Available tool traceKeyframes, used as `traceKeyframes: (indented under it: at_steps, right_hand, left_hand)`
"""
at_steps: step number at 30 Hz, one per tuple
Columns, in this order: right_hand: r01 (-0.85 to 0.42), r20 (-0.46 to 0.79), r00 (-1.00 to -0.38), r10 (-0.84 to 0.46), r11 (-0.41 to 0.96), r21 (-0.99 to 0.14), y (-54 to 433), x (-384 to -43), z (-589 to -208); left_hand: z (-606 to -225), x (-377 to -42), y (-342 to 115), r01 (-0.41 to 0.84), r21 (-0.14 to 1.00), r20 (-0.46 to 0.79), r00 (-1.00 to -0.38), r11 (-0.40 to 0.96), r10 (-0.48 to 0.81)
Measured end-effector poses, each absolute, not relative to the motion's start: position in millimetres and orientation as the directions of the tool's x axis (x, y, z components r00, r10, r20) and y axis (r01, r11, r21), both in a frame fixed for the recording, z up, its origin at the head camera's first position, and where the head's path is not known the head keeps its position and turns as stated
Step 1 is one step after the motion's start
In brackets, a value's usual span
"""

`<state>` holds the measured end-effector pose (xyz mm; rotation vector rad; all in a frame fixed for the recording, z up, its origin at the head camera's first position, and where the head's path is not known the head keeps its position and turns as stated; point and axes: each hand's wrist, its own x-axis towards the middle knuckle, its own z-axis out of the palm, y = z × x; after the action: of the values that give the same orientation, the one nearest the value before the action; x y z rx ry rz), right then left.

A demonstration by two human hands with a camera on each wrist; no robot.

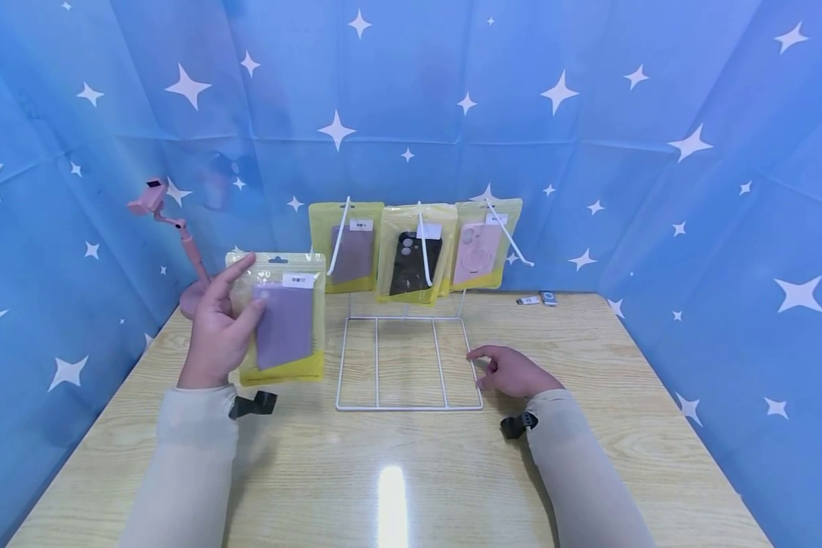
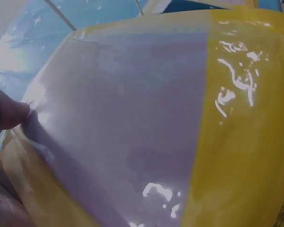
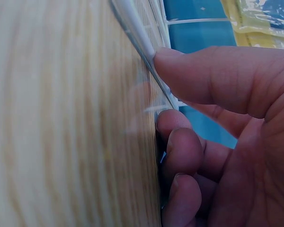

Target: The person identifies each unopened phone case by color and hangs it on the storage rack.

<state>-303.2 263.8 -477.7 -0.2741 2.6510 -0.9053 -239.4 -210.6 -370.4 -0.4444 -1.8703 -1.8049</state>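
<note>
My left hand holds up a clear-and-yellow zip bag by its left side, with the thumb on the front. Inside it shows a flat purple item under a white label; in the left wrist view the bag fills most of the picture. A white wire display rack stands on the table, with several similar bags at its hooks, among them one with a black phone case and one with a pink phone case. My right hand grips the right side wire of the rack's base; its fingers are curled.
A pink stand rises at the table's back left, behind the left hand. Two small items, one white and one blue-grey, lie at the back edge. A blue star-patterned curtain surrounds the wooden table.
</note>
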Motion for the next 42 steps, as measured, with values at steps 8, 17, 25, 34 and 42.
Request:
traceKeyframes:
  at_steps: [8,17,25,34,42]
  right_hand:
    - [-0.08,-0.241,-0.927,-0.288,0.779,-0.622,264,-303,-477]
    - [-0.078,-0.246,-0.924,-0.293,0.773,-0.629,264,-302,-476]
    - [-0.077,-0.248,-0.923,-0.294,0.772,-0.631,264,-302,-476]
    - [-0.089,-0.239,-0.923,-0.301,0.772,-0.629,264,-302,-475]
    - [-0.082,-0.242,-0.924,-0.297,0.771,-0.632,264,-301,-475]
  left_hand:
    - [-359,-223,-196,0.638,0.77,0.638,-0.768,0.033,-0.053]
    - [-357,-216,-191,0.688,0.725,0.689,-0.725,0.023,-0.007]
    - [-353,-210,-186,0.739,0.674,0.739,-0.673,-0.021,0.036]
    - [-347,-205,-178,0.742,0.67,0.742,-0.67,0.003,0.029]
    - [-347,-205,-172,0.642,0.757,0.647,-0.762,0.125,-0.006]
